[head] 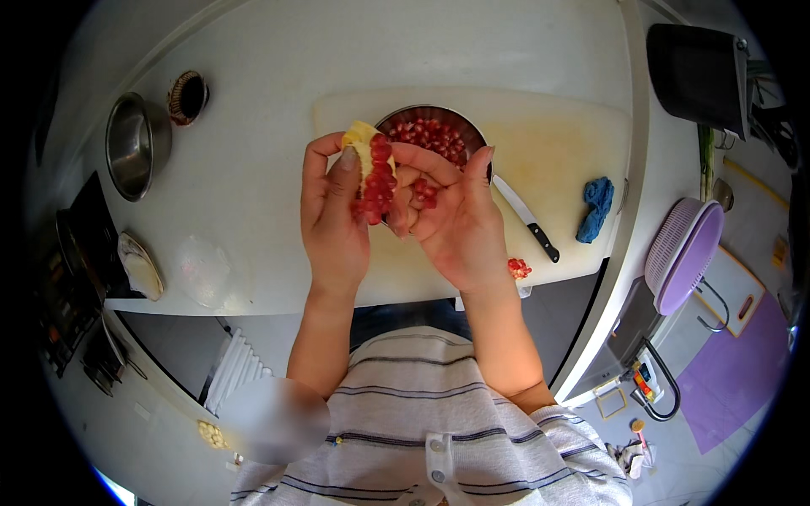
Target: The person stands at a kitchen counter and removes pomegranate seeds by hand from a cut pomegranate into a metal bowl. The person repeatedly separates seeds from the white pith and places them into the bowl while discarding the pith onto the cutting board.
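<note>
My left hand (335,209) grips a pomegranate piece (378,177) between thumb and fingers, its yellow pith and a row of red seeds showing. Beside it, my right hand (452,221) is turned palm up with curled fingers, and several loose pomegranate seeds (425,193) lie in it. Behind both hands stands a metal bowl (482,142) holding many red seeds, partly hidden by the fingers. The bowl rests on a white cutting board (538,139). A knife with a black handle (526,218) lies on the board to the right, and a small seed cluster (519,269) lies near my right wrist.
A crumpled blue cloth (595,209) lies at the board's right end. To the left stand an empty metal bowl (130,148) and a small dark-lined cup (188,98). A clear plastic bag (205,269) lies near the counter's front edge. A purple colander (686,253) is at the far right.
</note>
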Tool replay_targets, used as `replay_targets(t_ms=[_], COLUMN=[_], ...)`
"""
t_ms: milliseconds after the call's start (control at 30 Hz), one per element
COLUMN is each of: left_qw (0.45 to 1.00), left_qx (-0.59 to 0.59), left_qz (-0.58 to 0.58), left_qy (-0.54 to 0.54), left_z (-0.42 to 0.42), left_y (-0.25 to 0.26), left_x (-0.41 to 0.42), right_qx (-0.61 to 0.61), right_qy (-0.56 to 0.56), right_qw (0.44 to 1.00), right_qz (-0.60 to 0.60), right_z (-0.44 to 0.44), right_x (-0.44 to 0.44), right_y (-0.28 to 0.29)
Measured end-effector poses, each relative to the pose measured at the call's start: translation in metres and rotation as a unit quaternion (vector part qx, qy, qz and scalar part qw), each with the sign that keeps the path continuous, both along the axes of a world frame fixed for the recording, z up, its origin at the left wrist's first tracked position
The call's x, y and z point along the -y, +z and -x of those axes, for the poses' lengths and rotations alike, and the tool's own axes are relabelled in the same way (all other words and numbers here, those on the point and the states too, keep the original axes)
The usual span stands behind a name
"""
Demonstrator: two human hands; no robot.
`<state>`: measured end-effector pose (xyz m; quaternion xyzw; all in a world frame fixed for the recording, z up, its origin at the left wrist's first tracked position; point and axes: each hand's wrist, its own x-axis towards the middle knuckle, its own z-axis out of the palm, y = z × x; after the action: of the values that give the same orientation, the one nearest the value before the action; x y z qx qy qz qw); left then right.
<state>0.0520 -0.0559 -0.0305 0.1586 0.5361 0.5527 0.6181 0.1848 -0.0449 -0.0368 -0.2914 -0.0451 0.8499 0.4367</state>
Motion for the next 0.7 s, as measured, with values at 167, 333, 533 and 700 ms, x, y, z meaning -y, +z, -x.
replay_targets(t_ms=[167, 333, 533, 700], left_qw=[0.994, 0.998, 0.997, 0.979], left_qx=[0.057, 0.018, -0.063, -0.182], left_qz=[-0.067, -0.051, -0.035, -0.074], left_qy=[0.064, 0.036, -0.011, -0.063], left_z=[0.006, 0.004, -0.013, -0.021], left_y=[0.005, 0.006, 0.003, -0.005], left_x=[0.0, 0.002, 0.001, 0.004], right_qx=[-0.06, 0.041, 0.435, 0.364], right_qy=[-0.02, -0.024, 0.077, 0.04], right_qw=[0.997, 0.999, 0.849, 0.913], right_qz=[0.044, -0.021, -0.289, -0.18], right_z=[-0.003, -0.003, -0.01, -0.004], right_x=[-0.001, 0.0, 0.003, 0.014], right_y=[0.006, 0.01, 0.0, 0.008])
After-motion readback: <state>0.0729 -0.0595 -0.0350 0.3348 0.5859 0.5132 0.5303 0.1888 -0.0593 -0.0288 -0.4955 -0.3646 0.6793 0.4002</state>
